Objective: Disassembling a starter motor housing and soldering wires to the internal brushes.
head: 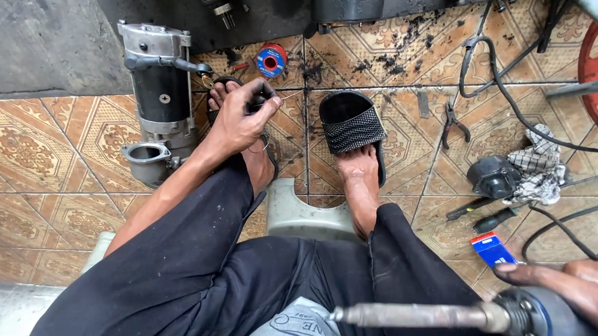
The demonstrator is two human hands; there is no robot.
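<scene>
I am pinching a thin wire [290, 94] between the fingertips of my left hand [242, 116], which is reaching down beside the starter motor [157, 98] standing on the tiled floor [37, 150]. My right hand [576, 294] is wrapping closed around the handle of a soldering iron [440, 316], well apart from the motor. A red solder spool [271, 60] is lying just right of the motor, and pliers [454, 122] farther right

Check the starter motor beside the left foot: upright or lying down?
Lying down: the starter motor rests lengthwise on the tiled floor, its open nose housing facing the camera.
</scene>
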